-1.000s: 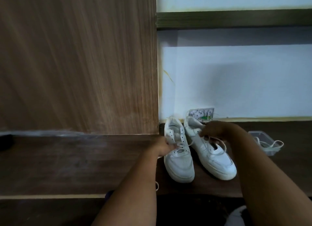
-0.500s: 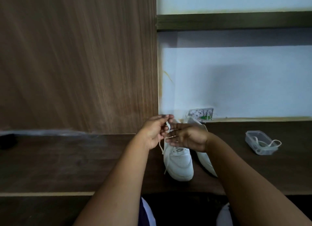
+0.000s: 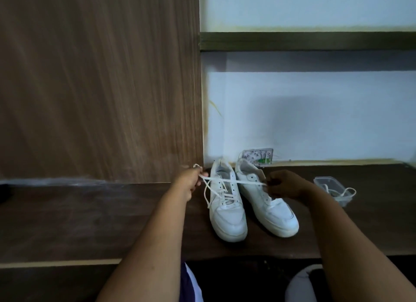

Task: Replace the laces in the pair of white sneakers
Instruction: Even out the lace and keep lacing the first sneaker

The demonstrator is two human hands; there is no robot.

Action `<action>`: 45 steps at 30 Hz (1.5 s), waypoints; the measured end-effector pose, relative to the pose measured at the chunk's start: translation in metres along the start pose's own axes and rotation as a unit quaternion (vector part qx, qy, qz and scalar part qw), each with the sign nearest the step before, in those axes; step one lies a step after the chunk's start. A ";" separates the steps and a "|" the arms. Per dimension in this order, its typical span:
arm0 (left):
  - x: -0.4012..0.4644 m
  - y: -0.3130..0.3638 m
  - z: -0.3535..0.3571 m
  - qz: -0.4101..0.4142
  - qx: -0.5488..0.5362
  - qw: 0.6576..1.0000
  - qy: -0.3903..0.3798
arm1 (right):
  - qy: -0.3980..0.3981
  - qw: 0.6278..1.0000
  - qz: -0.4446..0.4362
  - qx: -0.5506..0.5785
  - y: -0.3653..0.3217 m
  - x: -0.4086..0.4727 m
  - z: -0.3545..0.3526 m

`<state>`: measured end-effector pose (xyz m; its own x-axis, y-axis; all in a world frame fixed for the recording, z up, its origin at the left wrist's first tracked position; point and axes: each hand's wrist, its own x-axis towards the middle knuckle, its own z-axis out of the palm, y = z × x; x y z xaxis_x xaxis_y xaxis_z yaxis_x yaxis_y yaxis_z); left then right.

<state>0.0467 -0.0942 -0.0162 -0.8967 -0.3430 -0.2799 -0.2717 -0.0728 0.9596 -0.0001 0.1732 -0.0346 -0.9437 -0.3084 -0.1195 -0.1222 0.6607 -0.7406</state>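
At frame centre, the left hand (image 3: 189, 182) and right hand (image 3: 284, 184) each pinch an end of the lace (image 3: 233, 181), stretched crosswise above the left sneaker (image 3: 227, 214) standing on the desk (image 3: 90, 218), beside its pair (image 3: 270, 209).

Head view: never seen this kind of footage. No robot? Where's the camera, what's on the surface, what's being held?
No robot here: a person works bare-handed, and the one camera sits on their head, looking forward and down. On the dark wooden shelf stand two white lace-up sneakers; the left white sneaker is partly laced, the right white sneaker shows bare eyelets. The left hand and right hand each pinch an end of the white shoelace, stretched between them. A clear plastic tub to the right holds another lace.
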 end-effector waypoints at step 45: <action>0.060 -0.066 0.072 0.150 0.401 0.903 -0.045 | 0.071 0.943 -0.092 -0.311 -0.034 0.041 0.075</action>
<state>-0.0144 -0.0430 -0.0984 -0.9869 -0.1543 -0.0468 -0.1452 0.7238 0.6746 -0.0111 0.0868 -0.0640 -0.9156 -0.3907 0.0951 -0.4021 0.8926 -0.2039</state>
